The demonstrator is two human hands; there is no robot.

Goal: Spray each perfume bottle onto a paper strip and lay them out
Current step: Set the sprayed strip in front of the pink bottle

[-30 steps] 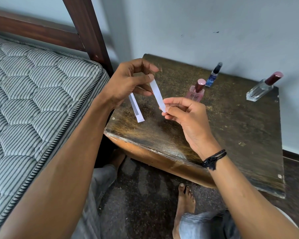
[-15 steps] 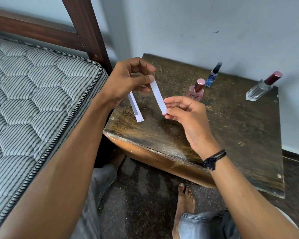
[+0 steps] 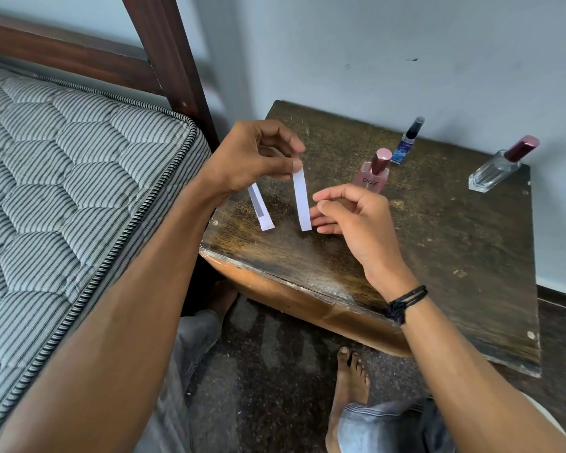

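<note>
My left hand (image 3: 255,158) pinches the top end of a white paper strip (image 3: 301,201), which hangs straight down over the dark wooden table (image 3: 438,256). A second strip (image 3: 261,209) with a grey band sticks out from under the same hand; whether it is held or lying on the table I cannot tell. My right hand (image 3: 353,217) hovers just right of the hanging strip's lower end, fingers loosely curled and holding nothing. Behind it stand a pink bottle (image 3: 373,179) with a dark pink cap, a small blue bottle (image 3: 406,147) and a clear bottle (image 3: 494,173) with a dark red cap.
A striped quilted mattress (image 3: 62,191) lies at the left, close to the table's left edge, with a dark wooden bedpost (image 3: 167,53) behind. A pale wall (image 3: 406,44) backs the table. My bare foot (image 3: 350,377) rests on the dark floor below the table's front edge.
My right hand has let go of the strip's lower end and sits just beside it. The strip, slanted before, now hangs straight from my left hand.
</note>
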